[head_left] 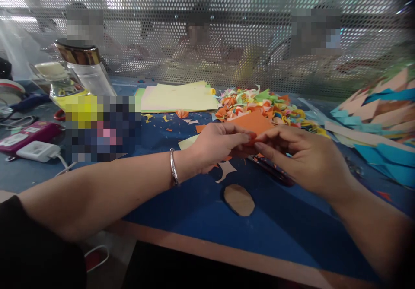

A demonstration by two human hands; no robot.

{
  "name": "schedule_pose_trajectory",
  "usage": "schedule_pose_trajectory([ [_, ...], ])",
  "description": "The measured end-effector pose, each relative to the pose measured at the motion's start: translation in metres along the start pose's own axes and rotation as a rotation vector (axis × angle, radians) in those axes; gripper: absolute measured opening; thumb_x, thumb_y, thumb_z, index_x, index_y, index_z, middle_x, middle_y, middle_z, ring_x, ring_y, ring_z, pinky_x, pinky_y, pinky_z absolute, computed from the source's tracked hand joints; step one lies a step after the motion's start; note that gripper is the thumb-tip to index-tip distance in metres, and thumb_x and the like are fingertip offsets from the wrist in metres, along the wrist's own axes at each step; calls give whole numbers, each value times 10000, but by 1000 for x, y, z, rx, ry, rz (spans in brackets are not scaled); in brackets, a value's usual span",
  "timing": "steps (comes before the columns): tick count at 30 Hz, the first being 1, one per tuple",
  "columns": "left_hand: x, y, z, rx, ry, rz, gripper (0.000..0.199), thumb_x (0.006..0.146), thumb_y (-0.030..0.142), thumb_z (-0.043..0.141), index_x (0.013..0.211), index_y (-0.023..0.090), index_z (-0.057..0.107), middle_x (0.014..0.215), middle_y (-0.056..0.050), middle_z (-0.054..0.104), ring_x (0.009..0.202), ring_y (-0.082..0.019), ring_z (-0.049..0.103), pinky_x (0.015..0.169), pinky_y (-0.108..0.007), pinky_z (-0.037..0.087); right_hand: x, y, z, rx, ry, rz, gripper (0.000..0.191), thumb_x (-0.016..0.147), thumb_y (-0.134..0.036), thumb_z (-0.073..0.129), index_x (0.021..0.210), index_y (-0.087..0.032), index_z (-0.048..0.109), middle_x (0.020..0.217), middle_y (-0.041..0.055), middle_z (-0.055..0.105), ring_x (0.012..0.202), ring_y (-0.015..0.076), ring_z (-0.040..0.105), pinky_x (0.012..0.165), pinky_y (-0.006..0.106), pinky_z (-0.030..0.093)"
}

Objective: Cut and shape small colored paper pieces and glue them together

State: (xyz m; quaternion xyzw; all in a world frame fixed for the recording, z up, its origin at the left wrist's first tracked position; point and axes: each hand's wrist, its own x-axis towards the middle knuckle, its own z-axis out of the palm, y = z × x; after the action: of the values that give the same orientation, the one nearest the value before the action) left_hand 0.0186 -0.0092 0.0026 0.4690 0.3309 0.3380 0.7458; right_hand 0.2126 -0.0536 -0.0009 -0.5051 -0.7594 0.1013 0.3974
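Observation:
My left hand (215,146), with a silver bracelet on its wrist, meets my right hand (304,157) above the blue table. Between them the fingertips of both pinch a small orange-red piece of paper (253,141), mostly hidden by the fingers. Just behind it shows a larger orange paper sheet (256,124). Beneath my right hand lies a dark, reddish-edged long object (279,174), partly covered, its kind unclear. An oval piece of brown cardboard (240,199) lies nearer the table's front edge. Pale paper offcuts (226,171) are beside my left hand.
Stacked coloured paper (178,96) and a heap of small folded paper pieces (259,103) lie behind the hands. Pointed blue and peach paperwork (382,107) stands right. Bottles (90,77), a white charger (39,150) and a blurred-out patch are left. People sit beyond a perforated metal screen (227,4).

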Motion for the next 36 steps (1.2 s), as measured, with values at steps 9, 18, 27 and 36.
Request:
schedule_pose_trajectory([
  [9,-5,3,5,14,-3,17,192,905,135,757,722,135,700,675,-4,735,637,-77,698,736,-234,592,2,0,-2,55,-34,97,250,863,-464,696,819,-218,716,709,38,717,538,151,610,488,274,478],
  [18,-2,-1,3,149,3,117,115,851,29,741,814,133,708,684,12,734,628,-72,696,797,-270,618,4,0,-1,115,-37,186,342,800,-559,760,808,-223,700,694,36,709,533,155,617,476,271,503],
  [27,3,-9,-4,408,-11,286,38,848,111,715,869,143,719,801,-36,780,713,-101,723,723,-226,587,4,-1,0,120,0,133,356,792,-563,776,750,-215,709,633,16,665,476,132,570,421,242,457],
  [36,5,-13,-9,577,-41,413,68,843,188,684,907,176,662,853,-55,783,801,-150,769,747,-261,602,3,-1,-2,104,-28,131,456,814,-656,783,824,-205,716,630,17,655,485,131,561,425,246,457],
])
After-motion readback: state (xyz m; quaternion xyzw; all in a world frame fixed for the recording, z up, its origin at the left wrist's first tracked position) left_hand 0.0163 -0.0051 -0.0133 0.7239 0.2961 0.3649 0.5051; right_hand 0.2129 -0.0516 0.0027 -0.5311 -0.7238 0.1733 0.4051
